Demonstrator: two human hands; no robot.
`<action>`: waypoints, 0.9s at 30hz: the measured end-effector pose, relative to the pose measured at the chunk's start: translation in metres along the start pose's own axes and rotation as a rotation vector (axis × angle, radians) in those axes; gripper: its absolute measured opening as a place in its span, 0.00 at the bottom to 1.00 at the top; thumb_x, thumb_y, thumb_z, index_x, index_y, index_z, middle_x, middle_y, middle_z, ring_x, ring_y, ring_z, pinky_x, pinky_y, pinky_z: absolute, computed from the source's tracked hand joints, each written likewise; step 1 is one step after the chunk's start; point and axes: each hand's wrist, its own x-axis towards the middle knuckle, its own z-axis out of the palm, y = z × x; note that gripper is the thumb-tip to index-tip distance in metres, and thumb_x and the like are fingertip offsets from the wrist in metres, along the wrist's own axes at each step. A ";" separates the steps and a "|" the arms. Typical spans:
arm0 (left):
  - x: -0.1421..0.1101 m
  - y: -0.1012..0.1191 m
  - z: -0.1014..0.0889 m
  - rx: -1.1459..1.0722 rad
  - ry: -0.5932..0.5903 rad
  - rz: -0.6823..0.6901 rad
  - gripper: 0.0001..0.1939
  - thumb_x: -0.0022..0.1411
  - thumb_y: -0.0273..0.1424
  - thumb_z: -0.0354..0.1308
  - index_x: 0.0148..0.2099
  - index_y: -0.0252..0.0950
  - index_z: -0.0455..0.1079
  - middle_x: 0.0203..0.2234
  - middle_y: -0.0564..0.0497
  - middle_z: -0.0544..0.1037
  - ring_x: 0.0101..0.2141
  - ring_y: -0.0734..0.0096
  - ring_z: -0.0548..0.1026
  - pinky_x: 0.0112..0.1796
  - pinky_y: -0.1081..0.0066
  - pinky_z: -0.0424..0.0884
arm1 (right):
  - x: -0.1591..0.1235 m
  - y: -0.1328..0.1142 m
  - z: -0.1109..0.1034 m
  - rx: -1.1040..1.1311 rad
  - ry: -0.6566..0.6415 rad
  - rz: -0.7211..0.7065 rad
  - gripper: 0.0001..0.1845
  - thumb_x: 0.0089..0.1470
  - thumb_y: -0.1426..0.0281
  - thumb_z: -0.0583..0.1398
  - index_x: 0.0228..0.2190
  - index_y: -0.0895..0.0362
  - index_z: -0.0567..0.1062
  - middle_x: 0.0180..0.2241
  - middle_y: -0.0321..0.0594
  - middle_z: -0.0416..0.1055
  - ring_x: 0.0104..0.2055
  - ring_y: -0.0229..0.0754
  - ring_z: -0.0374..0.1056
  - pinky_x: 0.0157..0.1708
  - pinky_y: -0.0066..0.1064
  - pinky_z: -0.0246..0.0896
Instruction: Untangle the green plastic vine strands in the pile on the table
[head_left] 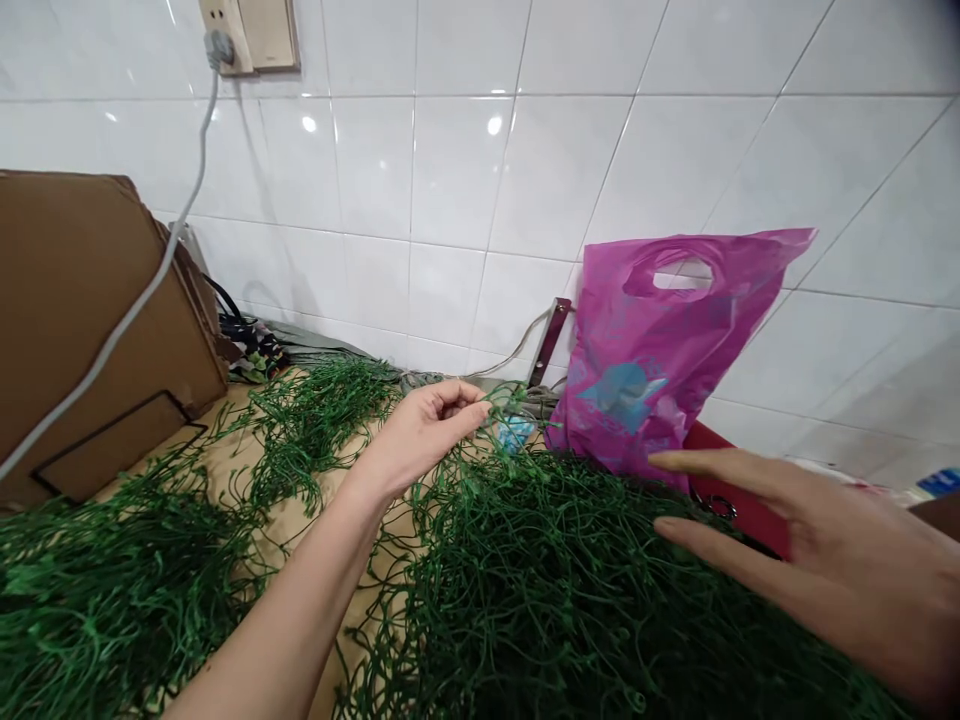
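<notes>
My left hand point(442, 420) is closed in a pinch on a thin green plastic stem point(511, 398), at the far edge of a large heap. That heap of tangled, curly green stems point(555, 580) fills the lower middle and right. Over its right side hovers my right hand point(840, 560), thumb and fingers apart, with nothing between them. A smaller pile of green stems point(322, 410) lies beyond my left forearm, and another pile point(112, 570) spreads at the lower left.
A purple plastic bag point(637, 350) stands against the white tiled wall point(450, 170), with a red object point(739, 490) beside it. At left is a cardboard box point(82, 290), crossed by a grey cable point(161, 270) from a socket point(225, 30). A small blue-and-white packet point(515, 433) lies behind the heap.
</notes>
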 end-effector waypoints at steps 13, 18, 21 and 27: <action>-0.018 0.016 0.010 -0.068 -0.056 0.069 0.07 0.60 0.33 0.60 0.38 0.34 0.70 0.27 0.55 0.71 0.28 0.76 0.65 0.32 0.74 0.62 | 0.038 -0.096 0.034 0.243 -0.025 0.118 0.13 0.61 0.57 0.59 0.36 0.51 0.79 0.35 0.38 0.80 0.36 0.47 0.74 0.39 0.37 0.66; -0.062 0.014 0.005 0.308 0.163 0.079 0.02 0.60 0.29 0.59 0.36 0.35 0.71 0.28 0.54 0.73 0.31 0.72 0.69 0.34 0.72 0.63 | 0.033 -0.111 0.058 0.304 -0.239 0.065 0.10 0.58 0.61 0.62 0.32 0.54 0.77 0.33 0.39 0.80 0.37 0.47 0.75 0.38 0.38 0.68; -0.107 0.007 -0.002 0.433 0.178 0.071 0.04 0.63 0.29 0.58 0.33 0.37 0.70 0.26 0.54 0.73 0.29 0.71 0.69 0.31 0.73 0.62 | 0.004 -0.126 0.070 0.299 -0.263 -0.125 0.04 0.56 0.70 0.60 0.30 0.53 0.75 0.33 0.39 0.79 0.37 0.47 0.75 0.38 0.37 0.70; -0.181 -0.035 -0.009 0.726 0.033 0.288 0.05 0.69 0.28 0.50 0.44 0.38 0.67 0.34 0.49 0.76 0.34 0.67 0.73 0.35 0.71 0.67 | -0.088 -0.144 0.107 0.042 -0.019 -0.408 0.11 0.63 0.71 0.54 0.44 0.56 0.74 0.40 0.48 0.79 0.40 0.51 0.76 0.36 0.38 0.72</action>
